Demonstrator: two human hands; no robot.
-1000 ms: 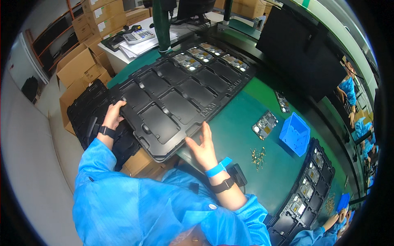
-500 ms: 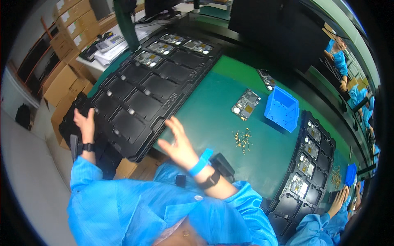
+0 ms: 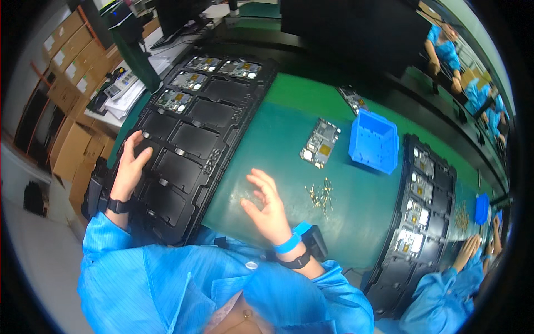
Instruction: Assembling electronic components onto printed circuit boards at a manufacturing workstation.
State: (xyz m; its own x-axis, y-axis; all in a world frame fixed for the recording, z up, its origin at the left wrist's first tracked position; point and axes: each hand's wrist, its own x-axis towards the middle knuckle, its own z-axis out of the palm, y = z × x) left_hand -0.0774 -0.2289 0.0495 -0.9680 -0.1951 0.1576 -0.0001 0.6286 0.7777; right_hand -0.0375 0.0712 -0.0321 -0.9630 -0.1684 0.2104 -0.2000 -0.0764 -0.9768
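Observation:
My left hand is over the left side of a black plastic tray, its fingers apart and nothing in them. The tray has rows of pockets, and several circuit boards fill those at its far end. To the right of the tray, my right hand hovers above the green mat, fingers spread and holding nothing. Beyond it lies a lone circuit board. A small loose pile of screws is nearer, right of my right hand.
A blue bin stands on the mat, with another circuit board behind it. Farther right is a second black tray with boards, beside a co-worker's hands. Cardboard boxes are stacked at the far left.
The near end of the black tray has swung to the right, and it sits squarer on the table. My right hand has moved right, away from the tray edge; my left hand has shifted over the tray.

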